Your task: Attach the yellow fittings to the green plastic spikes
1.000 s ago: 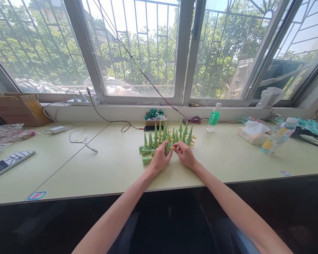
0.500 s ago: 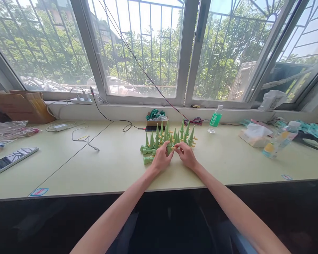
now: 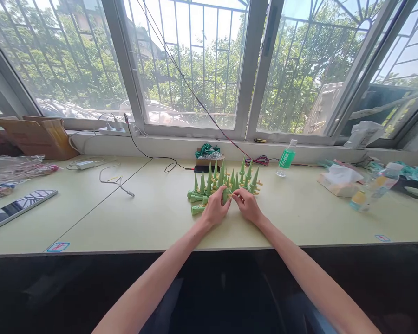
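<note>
My left hand (image 3: 215,207) is closed around a green plastic piece (image 3: 225,195), partly hidden by the fingers. Against its right side, my right hand (image 3: 247,204) pinches a small yellow peg-like part (image 3: 230,195). Right behind both hands stand several green pointed cones (image 3: 242,170), many with yellow pegs sticking out at the side. Several green tubes (image 3: 197,210) lie on the table to the left of my left hand.
Behind the cones are a dark phone (image 3: 207,169) and a small box with green wrapping (image 3: 209,152). A green-labelled bottle (image 3: 286,158) stands to the right, near a tissue box (image 3: 339,181) and another bottle (image 3: 374,188). A cable (image 3: 116,182) and a silver-edged device (image 3: 21,208) lie left.
The whole view has shifted slightly, so the scene sits a little further right. Both hands stay together at the green piece, with little visible movement of the fingers.
</note>
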Available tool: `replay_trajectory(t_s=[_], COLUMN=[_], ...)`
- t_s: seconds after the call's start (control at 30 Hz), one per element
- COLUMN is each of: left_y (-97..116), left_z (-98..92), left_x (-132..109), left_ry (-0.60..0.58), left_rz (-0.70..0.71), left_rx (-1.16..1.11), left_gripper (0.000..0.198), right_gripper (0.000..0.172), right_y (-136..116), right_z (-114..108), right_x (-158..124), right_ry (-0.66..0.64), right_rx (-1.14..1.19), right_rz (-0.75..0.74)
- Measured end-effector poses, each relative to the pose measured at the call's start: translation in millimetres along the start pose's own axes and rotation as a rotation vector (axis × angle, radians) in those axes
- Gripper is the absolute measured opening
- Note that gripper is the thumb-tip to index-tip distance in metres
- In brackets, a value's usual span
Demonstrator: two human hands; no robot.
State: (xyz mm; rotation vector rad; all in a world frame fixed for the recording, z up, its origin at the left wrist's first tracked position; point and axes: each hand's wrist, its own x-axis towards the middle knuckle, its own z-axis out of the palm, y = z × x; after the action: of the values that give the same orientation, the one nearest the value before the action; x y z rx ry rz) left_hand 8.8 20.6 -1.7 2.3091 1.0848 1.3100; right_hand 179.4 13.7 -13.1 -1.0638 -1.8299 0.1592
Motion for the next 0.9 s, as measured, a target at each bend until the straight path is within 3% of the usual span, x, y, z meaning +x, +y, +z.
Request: replay_trajectory(t_s=[0.9], left_y=[0.7], left_z=[5.7], left_x=[-1.2], left_ry=[-0.006], left_rz=[0.011], left_rx=[-0.022], left_gripper=[0.038], right_gripper=[0.028], right_y=[-0.9], right_z=[-3.7], right_x=[-2.9], right_ry=[-0.047], right_rx=[0.022], right_rz=[0.047])
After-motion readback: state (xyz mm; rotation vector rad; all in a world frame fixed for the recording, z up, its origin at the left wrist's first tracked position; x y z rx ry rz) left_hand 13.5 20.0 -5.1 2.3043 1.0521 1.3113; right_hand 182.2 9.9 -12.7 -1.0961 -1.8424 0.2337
